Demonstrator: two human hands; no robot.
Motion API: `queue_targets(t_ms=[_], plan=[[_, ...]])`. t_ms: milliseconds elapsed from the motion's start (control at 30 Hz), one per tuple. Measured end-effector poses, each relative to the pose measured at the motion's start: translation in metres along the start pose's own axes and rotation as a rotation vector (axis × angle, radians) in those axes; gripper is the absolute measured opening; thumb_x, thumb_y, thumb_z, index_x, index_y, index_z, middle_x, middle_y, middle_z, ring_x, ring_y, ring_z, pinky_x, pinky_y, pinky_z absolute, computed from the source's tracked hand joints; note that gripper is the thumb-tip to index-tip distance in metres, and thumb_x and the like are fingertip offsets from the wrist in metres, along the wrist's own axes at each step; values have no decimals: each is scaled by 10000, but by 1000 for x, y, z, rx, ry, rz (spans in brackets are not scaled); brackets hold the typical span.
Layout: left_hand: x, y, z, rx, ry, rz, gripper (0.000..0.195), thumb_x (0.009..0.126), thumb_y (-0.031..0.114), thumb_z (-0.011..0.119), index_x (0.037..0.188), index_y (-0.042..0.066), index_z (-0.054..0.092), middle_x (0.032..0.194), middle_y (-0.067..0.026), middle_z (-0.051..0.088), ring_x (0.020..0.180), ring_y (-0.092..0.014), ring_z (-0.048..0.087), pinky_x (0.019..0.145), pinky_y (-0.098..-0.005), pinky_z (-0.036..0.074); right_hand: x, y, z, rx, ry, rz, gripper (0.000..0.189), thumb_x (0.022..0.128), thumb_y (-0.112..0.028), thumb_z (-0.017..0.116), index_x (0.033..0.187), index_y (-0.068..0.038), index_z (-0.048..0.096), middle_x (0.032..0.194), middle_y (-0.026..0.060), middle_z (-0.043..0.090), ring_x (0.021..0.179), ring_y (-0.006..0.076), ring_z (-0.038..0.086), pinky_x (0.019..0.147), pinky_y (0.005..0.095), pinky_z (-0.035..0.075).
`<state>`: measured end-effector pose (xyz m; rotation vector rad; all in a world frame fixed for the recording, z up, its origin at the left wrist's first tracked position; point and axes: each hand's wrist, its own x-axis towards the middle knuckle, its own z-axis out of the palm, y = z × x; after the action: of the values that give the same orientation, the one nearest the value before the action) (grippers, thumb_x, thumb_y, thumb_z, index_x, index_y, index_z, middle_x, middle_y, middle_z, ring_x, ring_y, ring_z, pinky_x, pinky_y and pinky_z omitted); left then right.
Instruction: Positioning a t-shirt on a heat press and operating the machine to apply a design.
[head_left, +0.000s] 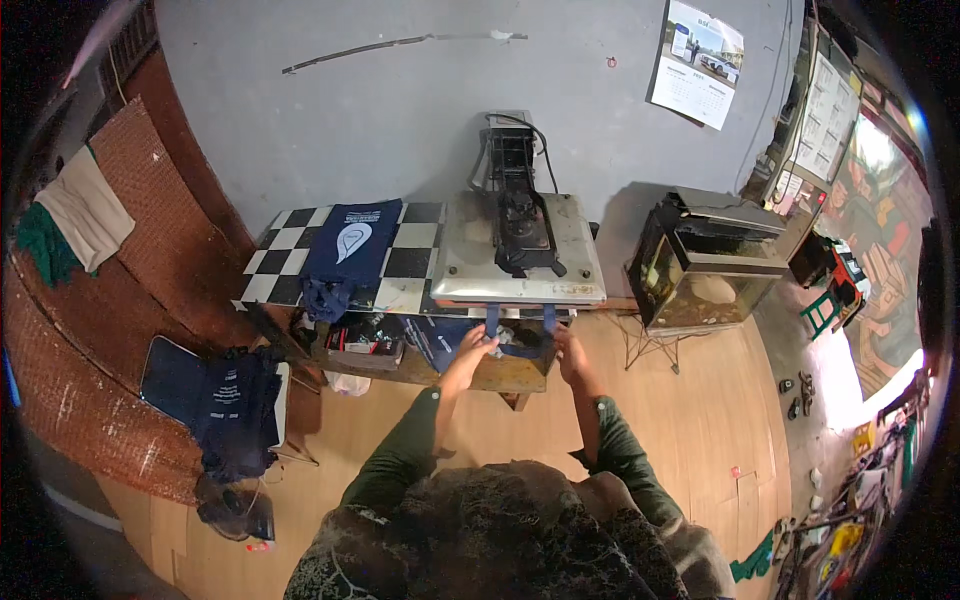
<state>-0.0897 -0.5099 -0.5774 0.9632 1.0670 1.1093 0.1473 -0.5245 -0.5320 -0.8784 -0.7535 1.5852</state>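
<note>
A heat press (517, 247) stands before me on a table (405, 289) with a black-and-white checkered top. Its broad metal upper plate looks lowered. Two navy fabric straps (492, 319) hang from under the plate's front edge; whatever they belong to is hidden beneath it. My left hand (466, 358) pinches the left strap near its lower end. At the right strap (550, 318), the fingers of my right hand (573, 360) close around the fabric. Left of the press lies a navy tote bag (349, 244) with a white print, its handles bunched over the table edge.
A wooden shelf (495, 375) under the tabletop holds boxes and dark cloth. On the right stands a glass tank (709, 285) on a thin wire stand. Several printed navy fabric pieces (236, 405) drape over a chair (171, 379) at left. A calendar (697, 64) hangs on the wall.
</note>
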Motion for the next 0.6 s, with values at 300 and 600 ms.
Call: queue_targets(t_ms=[300,600], plan=[[32,22,16,29,132,38,535,888,319,693,1325,76,501,1274,-73,577,1112,-179,561,733,-299,466,63,8,-30,-224,221,-66,94,898,-205,623,847,-135,589,709,-51,520,585,93,448,533,254,386],[-10,24,29,-193,136,-171,290,886,312,704,1073,125,587,836,32,574,683,-96,562,689,-277,519,39,35,-42,19,182,112,149,930,-174,598,1022,-61,629,929,39,668,819,178,628,728,317,492]])
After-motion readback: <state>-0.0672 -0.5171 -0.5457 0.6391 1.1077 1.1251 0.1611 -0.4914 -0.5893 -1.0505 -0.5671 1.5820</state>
